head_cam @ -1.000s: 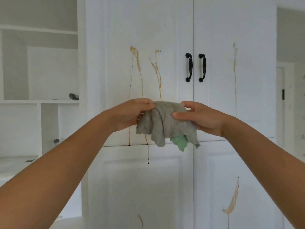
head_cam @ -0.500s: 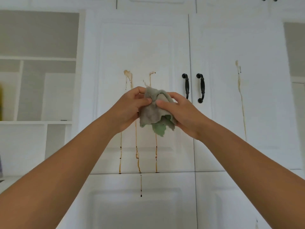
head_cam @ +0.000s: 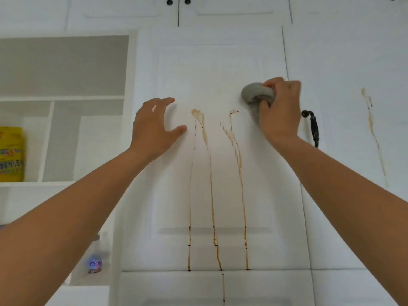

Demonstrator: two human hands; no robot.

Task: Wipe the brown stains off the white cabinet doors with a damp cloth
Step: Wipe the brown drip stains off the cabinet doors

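Stains (head_cam: 197,113) run vertically down door (head_cam: 176,62); right fingers (head_cam: 273,84) clutch balled cloth (head_cam: 254,96), left fingers (head_cam: 163,102) spread.

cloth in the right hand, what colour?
Grey: the cloth, bunched in the right hand, shows best in the head view.

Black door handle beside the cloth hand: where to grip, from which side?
Wrap the straight middle of the black handle, probably from its right: it stands vertical, bowed off the door, and the right hand, holding the cloth, crowds its left.
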